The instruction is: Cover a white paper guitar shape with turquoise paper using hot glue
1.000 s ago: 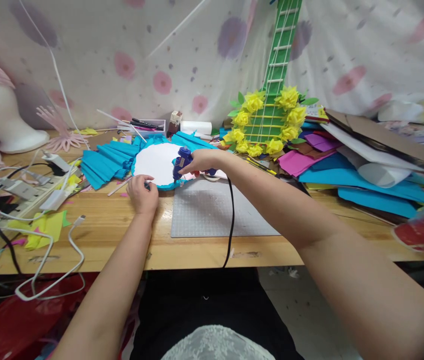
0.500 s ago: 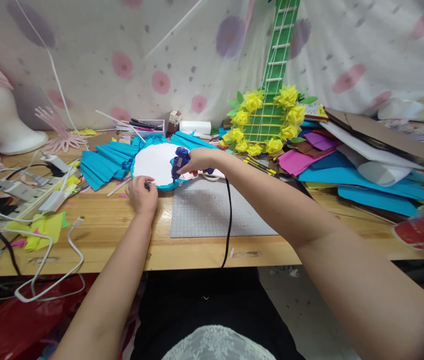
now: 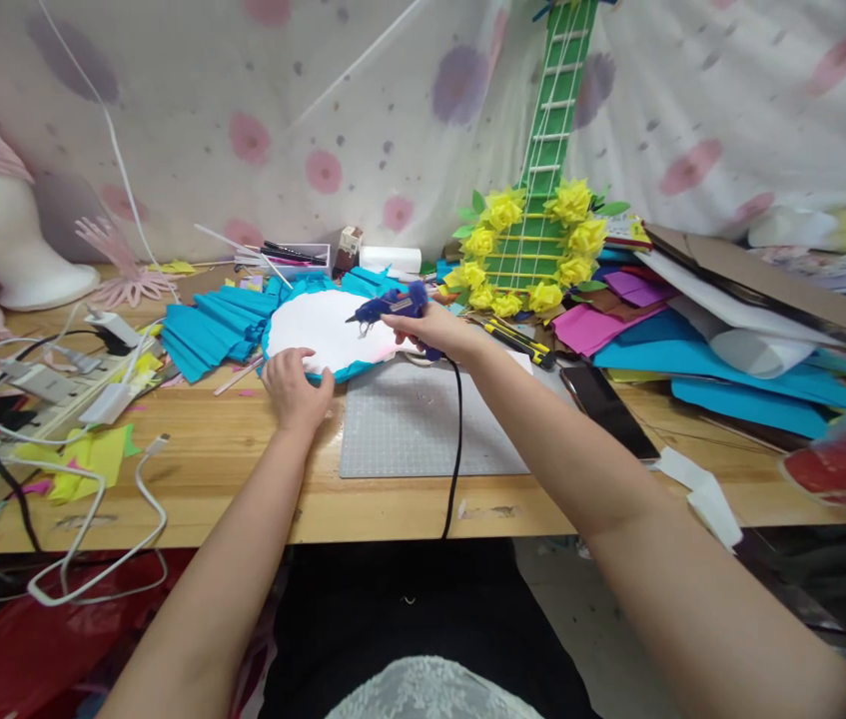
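A rounded white board with a blue crepe paper edge lies on the table, partly over the grey cutting mat. My left hand rests at the board's near left edge, thumb and fingers apart, pressing on the rim. In my right hand is a blue hot glue gun, held above the board's right part with its nozzle pointing left. The gun's black cord drops over the table's front edge. Pleated blue crepe paper spreads out to the left of the board.
A green paper guitar with yellow flowers stands at the back. Right of my arm lie a black phone and stacked coloured paper. A power strip with tangled cables sits at the left.
The glue gun has lifted off the board's near edge and swung from pointing down to pointing left. My left hand has opened out and shifted slightly right along the rim.
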A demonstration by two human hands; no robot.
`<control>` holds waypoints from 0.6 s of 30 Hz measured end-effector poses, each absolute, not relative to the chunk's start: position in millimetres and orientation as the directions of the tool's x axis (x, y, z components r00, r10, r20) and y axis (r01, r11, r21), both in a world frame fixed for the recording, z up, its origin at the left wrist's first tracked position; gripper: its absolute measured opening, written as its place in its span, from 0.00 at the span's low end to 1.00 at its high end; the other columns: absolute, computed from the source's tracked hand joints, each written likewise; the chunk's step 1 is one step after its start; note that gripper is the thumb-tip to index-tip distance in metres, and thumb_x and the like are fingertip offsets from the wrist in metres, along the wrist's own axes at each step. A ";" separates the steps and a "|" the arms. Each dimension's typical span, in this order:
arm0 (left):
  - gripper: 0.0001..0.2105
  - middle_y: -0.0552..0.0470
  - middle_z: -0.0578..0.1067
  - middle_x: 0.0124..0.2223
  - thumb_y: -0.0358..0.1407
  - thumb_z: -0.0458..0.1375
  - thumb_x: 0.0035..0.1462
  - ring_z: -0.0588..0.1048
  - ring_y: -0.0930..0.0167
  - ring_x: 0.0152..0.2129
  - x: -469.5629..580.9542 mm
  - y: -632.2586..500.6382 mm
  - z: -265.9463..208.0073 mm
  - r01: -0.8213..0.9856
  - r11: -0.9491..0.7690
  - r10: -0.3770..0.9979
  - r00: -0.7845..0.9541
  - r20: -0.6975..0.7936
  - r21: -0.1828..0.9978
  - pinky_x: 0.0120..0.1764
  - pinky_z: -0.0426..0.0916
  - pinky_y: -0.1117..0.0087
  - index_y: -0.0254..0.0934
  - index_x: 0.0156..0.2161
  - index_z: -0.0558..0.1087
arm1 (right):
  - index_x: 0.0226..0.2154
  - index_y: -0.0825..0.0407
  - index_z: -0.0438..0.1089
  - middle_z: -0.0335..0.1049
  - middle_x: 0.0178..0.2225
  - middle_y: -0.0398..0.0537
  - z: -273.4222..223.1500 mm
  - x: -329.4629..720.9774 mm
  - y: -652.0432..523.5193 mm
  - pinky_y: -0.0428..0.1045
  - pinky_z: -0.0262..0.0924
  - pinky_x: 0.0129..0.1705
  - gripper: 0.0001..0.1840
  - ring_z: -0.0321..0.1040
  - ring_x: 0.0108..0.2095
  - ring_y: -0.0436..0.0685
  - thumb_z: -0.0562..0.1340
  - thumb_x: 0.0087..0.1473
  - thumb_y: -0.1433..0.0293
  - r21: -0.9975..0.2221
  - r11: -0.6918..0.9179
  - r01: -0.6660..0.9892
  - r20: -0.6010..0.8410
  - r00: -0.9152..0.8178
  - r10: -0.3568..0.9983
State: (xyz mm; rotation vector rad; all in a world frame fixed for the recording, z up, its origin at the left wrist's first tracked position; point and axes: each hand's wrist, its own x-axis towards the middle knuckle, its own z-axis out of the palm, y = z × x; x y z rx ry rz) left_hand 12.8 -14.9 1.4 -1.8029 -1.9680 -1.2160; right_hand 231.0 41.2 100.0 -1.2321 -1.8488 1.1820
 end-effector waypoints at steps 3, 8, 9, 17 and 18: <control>0.23 0.37 0.69 0.51 0.45 0.58 0.48 0.62 0.55 0.54 25.6 -16.0 1.0 0.915 -0.117 0.779 -0.157 0.607 0.387 0.59 0.48 0.51 0.34 0.47 0.65 | 0.23 0.53 0.67 0.70 0.25 0.46 64.7 247.0 38.5 0.44 0.56 0.24 0.21 0.61 0.24 0.48 0.62 0.44 0.50 -0.984 0.104 0.147 0.077 -0.178 0.981; 0.33 0.30 0.64 0.57 0.50 0.59 0.47 0.56 0.53 0.59 36.6 -12.8 -4.2 0.906 -0.055 0.816 -0.201 0.542 0.420 0.61 0.41 0.48 0.30 0.54 0.60 | 0.23 0.53 0.69 0.73 0.29 0.48 25.2 269.2 34.7 0.46 0.60 0.33 0.24 0.67 0.33 0.53 0.61 0.42 0.47 -0.989 0.091 0.116 0.106 0.126 0.986; 0.34 0.30 0.64 0.57 0.50 0.58 0.48 0.56 0.52 0.59 36.8 -11.7 -5.2 0.901 -0.046 0.814 -0.216 0.539 0.431 0.61 0.41 0.48 0.30 0.54 0.59 | 0.24 0.53 0.69 0.73 0.30 0.48 22.0 271.6 33.9 0.47 0.60 0.35 0.24 0.67 0.34 0.54 0.60 0.42 0.47 -0.988 0.101 0.121 0.120 0.160 0.980; 0.26 0.35 0.65 0.56 0.43 0.56 0.51 0.59 0.55 0.58 35.2 -7.1 -7.4 0.885 -0.025 0.801 -0.261 0.539 0.465 0.61 0.43 0.48 0.33 0.54 0.60 | 0.23 0.53 0.70 0.74 0.30 0.49 14.3 279.3 32.7 0.48 0.60 0.38 0.24 0.69 0.34 0.55 0.60 0.42 0.48 -0.983 0.060 0.175 0.098 0.215 0.972; 0.25 0.35 0.65 0.56 0.42 0.56 0.52 0.59 0.55 0.58 35.1 -7.2 -7.2 0.884 -0.021 0.805 -0.263 0.533 0.467 0.61 0.44 0.49 0.33 0.54 0.60 | 0.23 0.53 0.70 0.74 0.30 0.49 12.9 280.4 33.2 0.48 0.60 0.38 0.24 0.69 0.34 0.55 0.60 0.42 0.48 -0.982 0.055 0.181 0.095 0.219 0.971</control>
